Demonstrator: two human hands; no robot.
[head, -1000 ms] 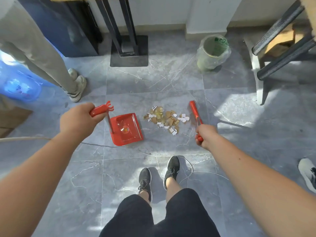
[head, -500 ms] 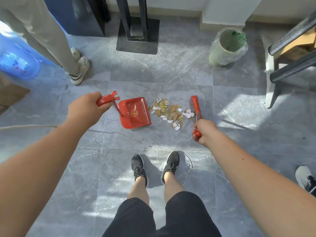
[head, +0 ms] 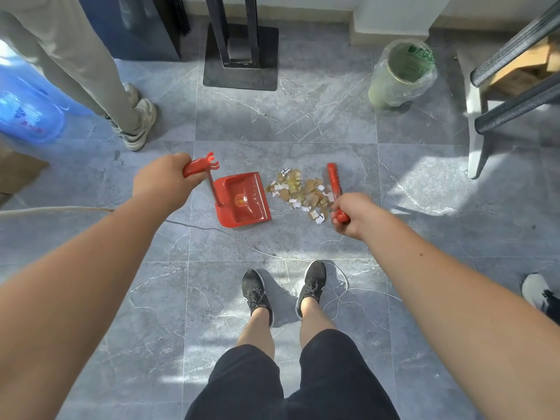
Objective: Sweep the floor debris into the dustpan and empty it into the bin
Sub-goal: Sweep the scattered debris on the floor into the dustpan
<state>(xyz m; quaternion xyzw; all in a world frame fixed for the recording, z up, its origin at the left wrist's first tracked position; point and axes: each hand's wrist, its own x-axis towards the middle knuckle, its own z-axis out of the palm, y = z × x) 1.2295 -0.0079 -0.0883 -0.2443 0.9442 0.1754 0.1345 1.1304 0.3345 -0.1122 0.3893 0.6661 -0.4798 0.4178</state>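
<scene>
A red dustpan (head: 242,200) rests on the grey tile floor, its open edge facing right toward a pile of tan and white debris (head: 300,194). My left hand (head: 162,183) grips the dustpan's long red handle (head: 198,168) at its top. My right hand (head: 353,215) is closed on the handle of a red brush (head: 333,180), whose head stands at the pile's right side. The bin (head: 400,74), pale green with a clear plastic liner, stands at the back right and looks empty.
Another person's legs and shoes (head: 136,122) stand at the left beside a blue water jug (head: 24,107). A black stand base (head: 241,56) sits at the back, a chair (head: 515,86) at the right. A white cable (head: 339,286) loops near my feet; another shoe (head: 539,294) is at far right.
The dustpan's edge and the brush head have both closed in on the pile, which looks more gathered. The view has shifted slightly, bringing the bin closer in frame.
</scene>
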